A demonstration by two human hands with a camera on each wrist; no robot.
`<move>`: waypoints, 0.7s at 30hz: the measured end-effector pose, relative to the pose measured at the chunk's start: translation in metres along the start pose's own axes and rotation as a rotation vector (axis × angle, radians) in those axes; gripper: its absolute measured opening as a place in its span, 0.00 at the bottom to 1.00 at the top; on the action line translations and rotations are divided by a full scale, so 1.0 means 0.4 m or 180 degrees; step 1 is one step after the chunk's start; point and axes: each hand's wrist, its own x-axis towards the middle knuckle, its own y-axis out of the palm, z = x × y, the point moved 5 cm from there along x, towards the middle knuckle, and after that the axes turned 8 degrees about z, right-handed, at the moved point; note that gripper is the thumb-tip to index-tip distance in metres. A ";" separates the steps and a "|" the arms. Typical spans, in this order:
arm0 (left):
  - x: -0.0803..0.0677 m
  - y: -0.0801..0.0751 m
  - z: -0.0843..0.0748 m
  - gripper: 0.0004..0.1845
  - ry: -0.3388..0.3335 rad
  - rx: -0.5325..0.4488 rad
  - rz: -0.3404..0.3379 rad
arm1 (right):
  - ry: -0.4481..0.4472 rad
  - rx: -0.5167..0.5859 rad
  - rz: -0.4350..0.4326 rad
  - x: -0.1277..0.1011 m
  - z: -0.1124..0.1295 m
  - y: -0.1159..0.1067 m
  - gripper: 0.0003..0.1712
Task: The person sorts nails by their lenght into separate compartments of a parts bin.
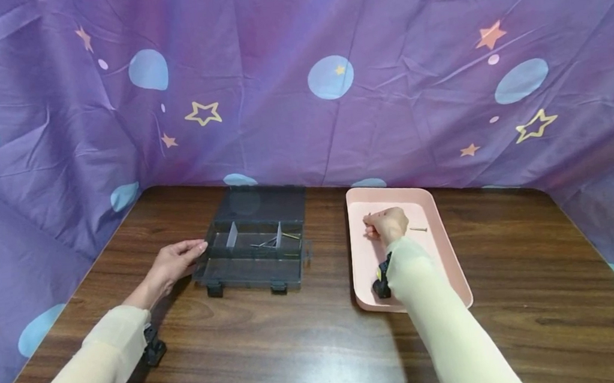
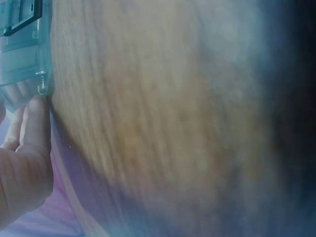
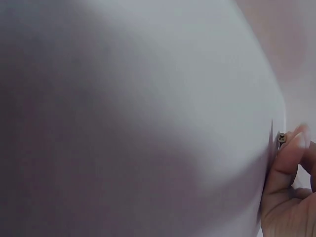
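My left hand [image 1: 174, 263] rests on the left side of a dark translucent organizer box [image 1: 254, 272], its fingers mostly straight. In the left wrist view the fingertips [image 2: 37, 106] meet the corner of the clear box [image 2: 22, 59]. Over the pink tray [image 1: 365, 283], my right hand [image 1: 387, 224] pinches a small screw between thumb and fingers. The cross-slotted head of that screw [image 3: 282, 138] shows in the right wrist view. Another screw [image 1: 418, 229] lies on the tray floor, right of the hand. Thin metal pieces [image 1: 268, 242] lie in the box's back row.
The box's lid [image 1: 259, 204] is swung back, and two black latches [image 1: 214, 290] face the front. Pale dividers [image 1: 231, 235] part the back row. A purple patterned cloth [image 1: 281, 139] hangs behind the wooden table [image 1: 276, 350].
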 end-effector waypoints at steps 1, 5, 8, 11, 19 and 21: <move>0.000 0.000 0.000 0.29 0.0006 -0.0007 -0.0003 | 0.0006 -0.0001 -0.0010 0.001 0.000 -0.001 0.01; 0.000 -0.001 0.001 0.29 0.0037 -0.0025 -0.0013 | 0.0007 -0.0027 -0.0034 0.002 0.002 -0.004 0.01; 0.001 -0.001 0.003 0.29 0.0030 -0.0021 -0.0008 | -0.0006 -0.0089 0.0002 0.001 0.002 -0.004 0.02; 0.001 -0.001 0.004 0.29 -0.0001 -0.0007 0.0013 | -0.0013 -0.0176 0.0017 0.001 0.002 -0.004 0.03; 0.003 0.000 0.004 0.30 -0.0012 -0.0024 0.0025 | 0.0007 -0.0285 0.0067 0.000 0.005 -0.006 0.07; 0.004 0.000 0.003 0.29 -0.0007 -0.0034 0.0023 | 0.0001 -0.0260 0.0073 -0.001 0.006 -0.006 0.06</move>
